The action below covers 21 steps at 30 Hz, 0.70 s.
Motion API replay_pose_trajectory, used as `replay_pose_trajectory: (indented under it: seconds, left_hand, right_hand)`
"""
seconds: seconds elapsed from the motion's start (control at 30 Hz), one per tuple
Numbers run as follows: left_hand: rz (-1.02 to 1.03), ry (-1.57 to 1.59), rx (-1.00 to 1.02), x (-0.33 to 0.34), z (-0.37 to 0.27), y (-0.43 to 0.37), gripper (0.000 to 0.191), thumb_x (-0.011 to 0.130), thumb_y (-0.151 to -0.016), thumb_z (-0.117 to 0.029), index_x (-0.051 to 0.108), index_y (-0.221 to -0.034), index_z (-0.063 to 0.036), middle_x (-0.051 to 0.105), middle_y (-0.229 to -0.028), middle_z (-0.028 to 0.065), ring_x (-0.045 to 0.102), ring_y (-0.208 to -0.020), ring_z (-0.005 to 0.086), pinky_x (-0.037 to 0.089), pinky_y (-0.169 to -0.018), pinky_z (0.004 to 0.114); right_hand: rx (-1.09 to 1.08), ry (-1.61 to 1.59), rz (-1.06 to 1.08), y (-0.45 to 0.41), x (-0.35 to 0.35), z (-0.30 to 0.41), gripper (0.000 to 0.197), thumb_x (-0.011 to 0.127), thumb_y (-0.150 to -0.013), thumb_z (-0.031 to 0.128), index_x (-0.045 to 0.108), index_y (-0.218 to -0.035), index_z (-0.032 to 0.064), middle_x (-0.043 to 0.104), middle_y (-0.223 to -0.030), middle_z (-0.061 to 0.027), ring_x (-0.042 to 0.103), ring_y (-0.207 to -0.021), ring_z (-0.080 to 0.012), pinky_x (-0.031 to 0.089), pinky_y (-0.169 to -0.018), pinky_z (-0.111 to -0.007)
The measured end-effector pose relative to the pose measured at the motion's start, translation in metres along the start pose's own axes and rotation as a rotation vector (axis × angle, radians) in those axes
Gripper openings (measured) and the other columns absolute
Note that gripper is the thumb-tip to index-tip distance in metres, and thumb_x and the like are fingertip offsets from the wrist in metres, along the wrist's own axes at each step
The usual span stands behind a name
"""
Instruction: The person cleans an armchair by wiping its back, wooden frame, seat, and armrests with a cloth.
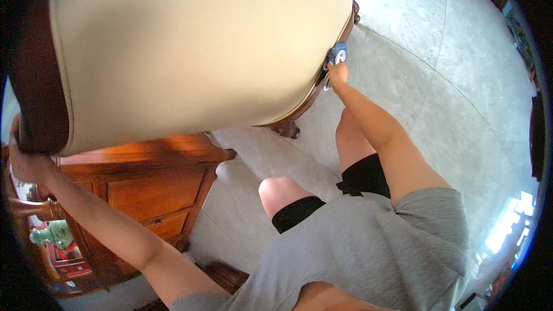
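Note:
A large piece of cream-upholstered furniture (pixel 203 43) fills the upper left, perhaps a chair or sofa. Dark brown wooden trim (pixel 309 103) with carving runs along its right lower edge, and its left side is covered in dark brown. My right hand (pixel 338 73) holds a blue cloth (pixel 338 53) with white markings against that trim. At the far left, my left hand (pixel 30 166) grips the dark brown corner (pixel 43 129); some of its fingers are hidden behind it.
A reddish wooden cabinet (pixel 155 188) with panels and a drawer stands beneath my left arm. A green ornament (pixel 56 234) sits on its open shelf. A carved wooden foot (pixel 287 128) shows under the upholstery, near my knees. Grey tiled floor (pixel 397 69) extends to the right.

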<state>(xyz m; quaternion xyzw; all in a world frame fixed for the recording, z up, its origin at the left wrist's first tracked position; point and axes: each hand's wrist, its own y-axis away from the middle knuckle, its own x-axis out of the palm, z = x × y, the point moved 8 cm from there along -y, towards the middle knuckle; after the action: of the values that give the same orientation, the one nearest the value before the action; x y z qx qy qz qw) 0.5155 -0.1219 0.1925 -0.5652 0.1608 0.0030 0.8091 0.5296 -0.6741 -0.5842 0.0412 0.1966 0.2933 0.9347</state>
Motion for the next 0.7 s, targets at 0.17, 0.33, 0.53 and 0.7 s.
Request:
replay_pose_trajectory:
  seconds: [0.17, 0.33, 0.53, 0.7]
  left_hand:
    - [-0.017, 0.06, 0.017, -0.029, 0.044, -0.006, 0.037, 0.05, -0.089, -0.008, 0.074, -0.117, -0.0059, 0.075, -0.11, 0.0109, 0.072, -0.092, 0.0224, 0.061, -0.079, 0.034]
    - [-0.129, 0.128, 0.037, -0.024, 0.07, 0.012, 0.037, 0.062, -0.083, -0.008, 0.074, -0.118, -0.008, 0.071, -0.121, 0.011, 0.066, -0.106, 0.0269, 0.052, -0.098, 0.039]
    - [-0.195, 0.098, -0.077, -0.067, 0.108, -0.004, 0.036, 0.066, -0.083, -0.015, 0.073, -0.117, -0.0052, 0.072, -0.117, 0.011, 0.064, -0.111, 0.0267, 0.043, -0.11, 0.043]
    - [-0.165, 0.047, 0.113, -0.066, 0.092, -0.005, 0.032, 0.067, -0.082, -0.014, 0.075, -0.112, -0.0065, 0.075, -0.111, 0.0098, 0.067, -0.106, 0.025, 0.049, -0.103, 0.042]
  right_hand:
    - [-0.019, 0.129, 0.044, -0.064, 0.022, 0.018, 0.048, 0.074, -0.082, 0.034, 0.063, -0.11, -0.004, 0.069, -0.109, -0.028, 0.067, -0.103, -0.0434, 0.052, -0.089, -0.049]
    - [-0.15, 0.218, -0.059, -0.2, -0.022, 0.031, 0.051, 0.074, -0.082, 0.033, 0.063, -0.116, -0.0042, 0.069, -0.109, -0.0289, 0.068, -0.104, -0.0423, 0.053, -0.089, -0.049]
    - [-0.042, 0.091, 0.101, -0.194, 0.004, 0.045, 0.06, 0.076, -0.082, 0.037, 0.06, -0.128, 0.0009, 0.07, -0.114, -0.0246, 0.066, -0.108, -0.0415, 0.053, -0.092, -0.046]
    - [-0.041, 0.039, -0.137, -0.092, 0.012, 0.032, 0.048, 0.078, -0.078, 0.035, 0.066, -0.105, -0.0031, 0.07, -0.104, -0.0269, 0.068, -0.1, -0.0435, 0.053, -0.088, -0.05]
